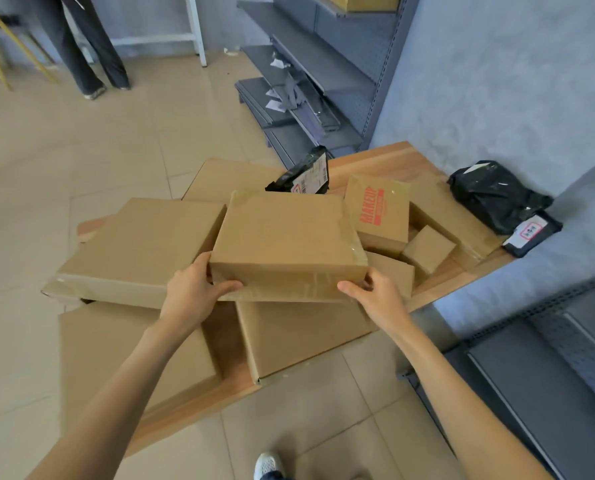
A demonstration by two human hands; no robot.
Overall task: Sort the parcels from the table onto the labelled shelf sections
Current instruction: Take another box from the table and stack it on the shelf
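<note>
Table [386, 161] holds about nine cardboard boxes and three black mailer bags [497, 197]. Two hands on one taped box [285, 237], raised over the pile: left hand [194, 289] and right hand [375, 296] each grip a near corner, thumbs on the front face.

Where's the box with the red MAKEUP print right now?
In the head view, the MAKEUP box sits on the wooden table, right of centre, just beyond the right end of the taped box held by both hands, with a small cardboard box to its right.

Bare forearms; white mesh sneaker [269, 465], dark trouser cuff.
</note>
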